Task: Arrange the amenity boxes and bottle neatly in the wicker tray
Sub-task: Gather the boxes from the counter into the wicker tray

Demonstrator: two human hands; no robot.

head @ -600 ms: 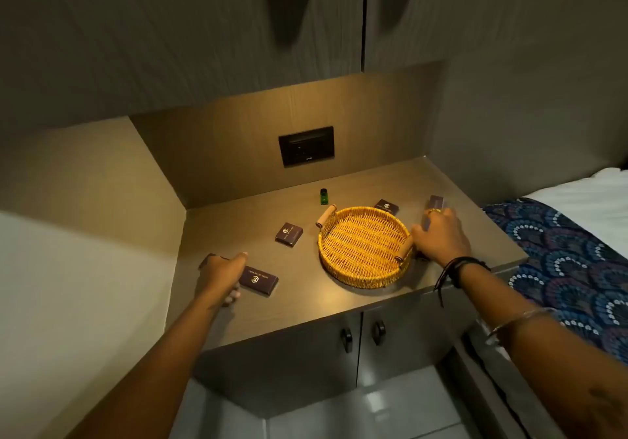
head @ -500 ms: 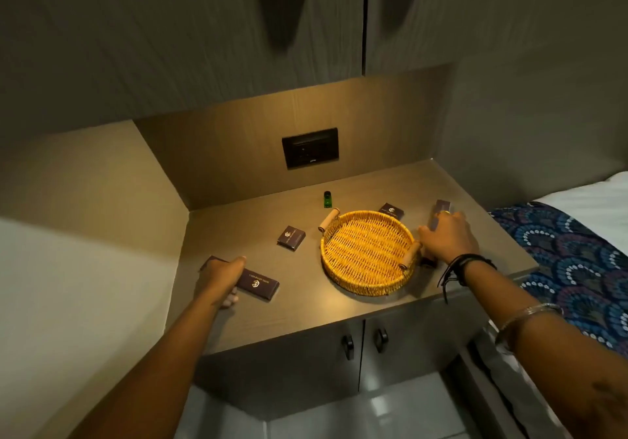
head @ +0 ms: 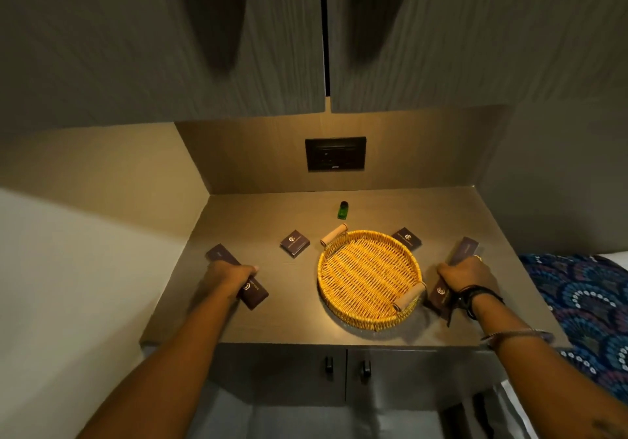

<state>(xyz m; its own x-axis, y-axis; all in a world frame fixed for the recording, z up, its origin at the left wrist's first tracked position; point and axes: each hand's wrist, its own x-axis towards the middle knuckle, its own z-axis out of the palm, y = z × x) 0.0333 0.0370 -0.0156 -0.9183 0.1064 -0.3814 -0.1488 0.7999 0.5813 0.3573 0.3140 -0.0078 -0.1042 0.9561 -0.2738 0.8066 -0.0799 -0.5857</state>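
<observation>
At the far left, the left hand (head: 227, 277) is clenched around a long, slim dark-purple box (head: 238, 277) that lies slantwise on the worktop (head: 272, 319), both of its ends showing past the fingers. Its matte card face carries a small pale emblem and a line of print too small to read. Further in lies a small square box (head: 295, 243) of the same dark card, flat on the surface, with a similar emblem. Behind the middle, a little green bottle (head: 343, 210) with a dark cap stands upright, apart from everything else. The wicker tray (head: 368, 279) is round and shallow, woven of golden cane, with two pale wooden roll handles on opposite rims; nothing lies inside it. Just beyond its right rim rests another small square box (head: 406, 238). The right hand (head: 464, 275), with dark cords at the wrist, grips a second long box (head: 455, 275) beside the tray. The worktop is smooth grey-brown laminate in a lit niche with a black socket plate (head: 335, 154), grained cupboard doors (head: 204, 47) above, and a patterned blue bed cover (head: 584, 299) at right.
</observation>
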